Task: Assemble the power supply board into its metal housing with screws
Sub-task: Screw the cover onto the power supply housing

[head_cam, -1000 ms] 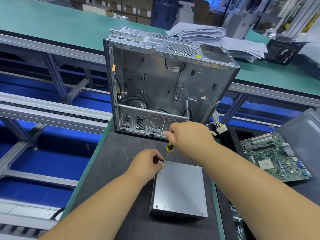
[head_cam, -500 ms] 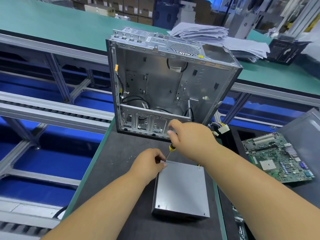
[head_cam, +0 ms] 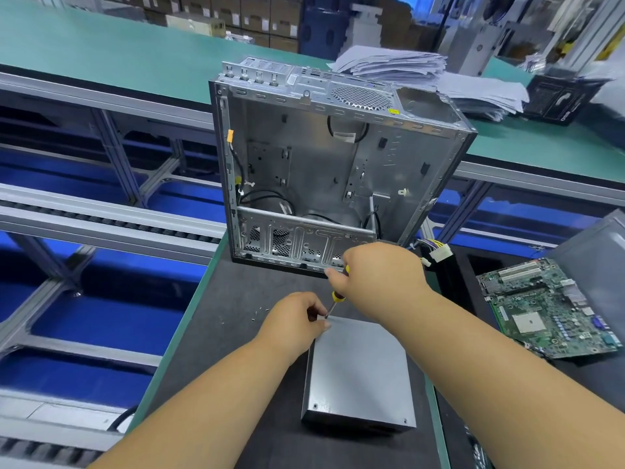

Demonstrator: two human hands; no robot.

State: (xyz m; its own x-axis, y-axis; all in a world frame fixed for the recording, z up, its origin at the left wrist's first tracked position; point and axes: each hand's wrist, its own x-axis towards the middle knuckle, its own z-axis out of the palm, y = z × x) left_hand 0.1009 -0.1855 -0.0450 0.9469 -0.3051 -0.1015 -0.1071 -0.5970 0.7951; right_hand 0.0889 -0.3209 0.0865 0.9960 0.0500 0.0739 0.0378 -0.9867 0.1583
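The grey metal power supply housing [head_cam: 360,374] lies flat on the dark mat, its lid facing up. My right hand [head_cam: 378,279] grips a yellow-and-black screwdriver [head_cam: 335,297], whose tip points down at the housing's far left corner. My left hand [head_cam: 294,321] rests at that same corner with its fingers curled beside the screwdriver tip; what they pinch is hidden. Two screw heads show at the housing's near corners. A few loose screws [head_cam: 260,313] lie on the mat just left of my left hand.
An open computer case [head_cam: 324,170] stands upright behind the housing. A green motherboard [head_cam: 548,306] lies on the right beside a grey panel [head_cam: 595,245]. A cable with a white connector [head_cam: 439,255] sits behind my right hand. Paper stacks [head_cam: 439,76] lie on the green bench beyond.
My right hand has shifted slightly on the screwdriver handle, as in turning it. My left hand stays at the housing's far left corner. The housing has not moved.
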